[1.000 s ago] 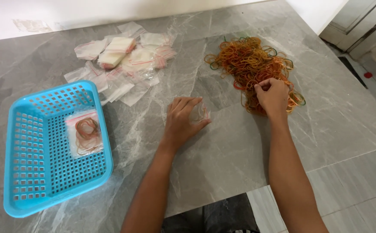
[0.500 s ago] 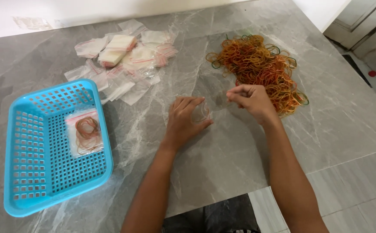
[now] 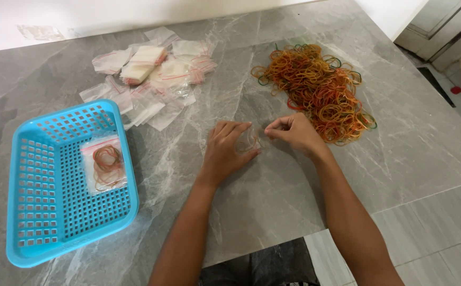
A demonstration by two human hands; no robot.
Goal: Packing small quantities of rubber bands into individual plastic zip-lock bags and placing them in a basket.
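Pinching hands (image 3: 262, 139) on clear bag (image 3: 249, 140)

Clear bags (image 3: 151, 74) top-left; filled bag (image 3: 105, 164) in basket (image 3: 45, 233).

The right hand (image 3: 293, 133) has left the rubber band pile (image 3: 318, 91) and pinches beside the left hand (image 3: 228, 151).

One blue basket (image 3: 29, 222); one filled bag (image 3: 105, 165) inside it; one heap of rubber bands (image 3: 318, 92), too many to count. One scatter of empty clear bags (image 3: 151, 79), number unclear; two hands, left (image 3: 228, 151) and right (image 3: 294, 132).
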